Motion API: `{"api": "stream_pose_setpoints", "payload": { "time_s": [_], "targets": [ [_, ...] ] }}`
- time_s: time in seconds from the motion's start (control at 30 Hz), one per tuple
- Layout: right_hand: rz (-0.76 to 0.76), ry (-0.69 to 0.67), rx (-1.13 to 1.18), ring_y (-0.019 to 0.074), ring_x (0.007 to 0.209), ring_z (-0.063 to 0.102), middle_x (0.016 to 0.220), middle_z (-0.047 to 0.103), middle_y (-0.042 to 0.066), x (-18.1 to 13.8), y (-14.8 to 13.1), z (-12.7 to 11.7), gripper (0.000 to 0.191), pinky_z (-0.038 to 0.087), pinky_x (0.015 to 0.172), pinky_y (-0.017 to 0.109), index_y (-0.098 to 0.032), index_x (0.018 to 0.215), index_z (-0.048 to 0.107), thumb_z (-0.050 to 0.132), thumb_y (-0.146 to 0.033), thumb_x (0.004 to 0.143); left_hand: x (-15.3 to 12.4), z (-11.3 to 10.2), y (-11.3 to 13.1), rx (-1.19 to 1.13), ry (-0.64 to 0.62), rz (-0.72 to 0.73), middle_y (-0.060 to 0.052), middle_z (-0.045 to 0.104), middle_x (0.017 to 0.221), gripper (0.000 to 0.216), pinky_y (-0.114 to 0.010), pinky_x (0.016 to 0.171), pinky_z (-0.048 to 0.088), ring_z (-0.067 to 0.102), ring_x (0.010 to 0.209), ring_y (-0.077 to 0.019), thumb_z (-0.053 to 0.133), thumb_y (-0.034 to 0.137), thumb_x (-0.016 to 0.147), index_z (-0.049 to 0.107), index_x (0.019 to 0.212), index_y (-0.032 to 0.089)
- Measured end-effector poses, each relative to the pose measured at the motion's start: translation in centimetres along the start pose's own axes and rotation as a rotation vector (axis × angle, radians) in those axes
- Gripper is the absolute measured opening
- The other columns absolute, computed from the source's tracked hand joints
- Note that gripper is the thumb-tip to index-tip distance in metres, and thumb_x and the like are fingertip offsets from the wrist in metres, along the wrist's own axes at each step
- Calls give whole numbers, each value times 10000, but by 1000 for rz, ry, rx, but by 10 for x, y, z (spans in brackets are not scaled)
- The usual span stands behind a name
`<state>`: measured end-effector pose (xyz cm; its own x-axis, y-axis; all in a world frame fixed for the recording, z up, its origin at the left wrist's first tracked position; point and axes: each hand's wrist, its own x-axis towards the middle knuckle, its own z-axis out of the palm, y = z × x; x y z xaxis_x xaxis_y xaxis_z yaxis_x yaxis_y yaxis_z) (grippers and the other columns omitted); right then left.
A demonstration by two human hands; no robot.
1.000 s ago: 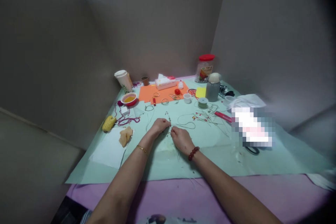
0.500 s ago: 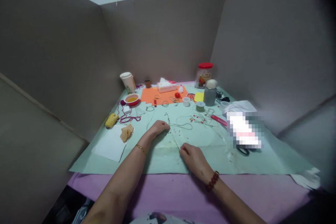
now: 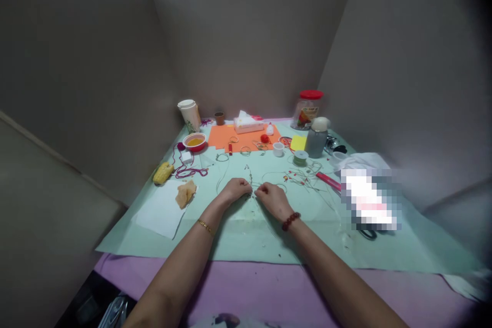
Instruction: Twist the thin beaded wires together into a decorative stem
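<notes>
My left hand pinches a thin cord near the middle of the table; its small dark bead-like bits lie just beyond the fingers. Close on the right, my right hand has thumb and forefinger pinched at the same cord, the fingertips of both hands almost meeting. A loose strand seems to trail toward me under the right hand. Further right lie thin cords with small red-orange beads. The exact join between the fingertips is too small to make out.
On the left are a corn cob, white paper, purple cord and a red bowl. Behind stand a tissue box, a thread spool, a grey bottle and a red-lidded jar. Partition walls enclose the table.
My right hand has moved up and forward, from the near end of the stretched cord to beside my left hand. The left hand keeps its pinch. The view has shifted slightly.
</notes>
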<state>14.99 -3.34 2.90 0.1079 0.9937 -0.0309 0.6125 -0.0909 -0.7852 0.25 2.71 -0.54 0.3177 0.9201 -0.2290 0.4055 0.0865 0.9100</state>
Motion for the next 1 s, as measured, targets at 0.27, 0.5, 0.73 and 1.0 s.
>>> {"api": "stream_pose_setpoints", "payload": {
  "time_s": [0.27, 0.5, 0.73, 1.0],
  "targets": [
    [185, -173, 190, 69, 385, 321, 415, 386, -68, 21, 2, 14, 126, 226, 407, 208, -180, 558, 479, 501, -223, 675, -1, -3, -4, -26, -18, 48, 45, 443, 573, 216, -212, 512, 257, 346, 537, -77, 564, 358, 671, 544, 674, 143],
    [281, -333, 388, 55, 355, 265, 493, 446, -68, 5, -2, -11, 73, 182, 351, 197, -192, 687, 484, 472, -262, 708, 0, -3, -8, 13, -6, 79, 31, 483, 586, 217, -220, 535, 299, 385, 558, -97, 547, 358, 697, 568, 696, 142],
    [101, -107, -348, 150, 567, 486, 621, 579, 33, -6, 51, -89, 197, 327, 513, 265, -190, 620, 577, 517, -332, 741, -3, -4, -1, 80, 17, 67, 13, 511, 593, 188, -231, 538, 289, 414, 583, -112, 533, 326, 687, 582, 654, 147],
    [-132, -27, -237, 178, 685, 576, 755, 667, 48, -13, 1, -25, 177, 388, 640, 275, -206, 772, 627, 465, -264, 811, -4, -3, -2, 57, 6, 66, 11, 530, 611, 188, -228, 550, 308, 431, 593, -113, 531, 328, 698, 589, 687, 149]
  ]
}}
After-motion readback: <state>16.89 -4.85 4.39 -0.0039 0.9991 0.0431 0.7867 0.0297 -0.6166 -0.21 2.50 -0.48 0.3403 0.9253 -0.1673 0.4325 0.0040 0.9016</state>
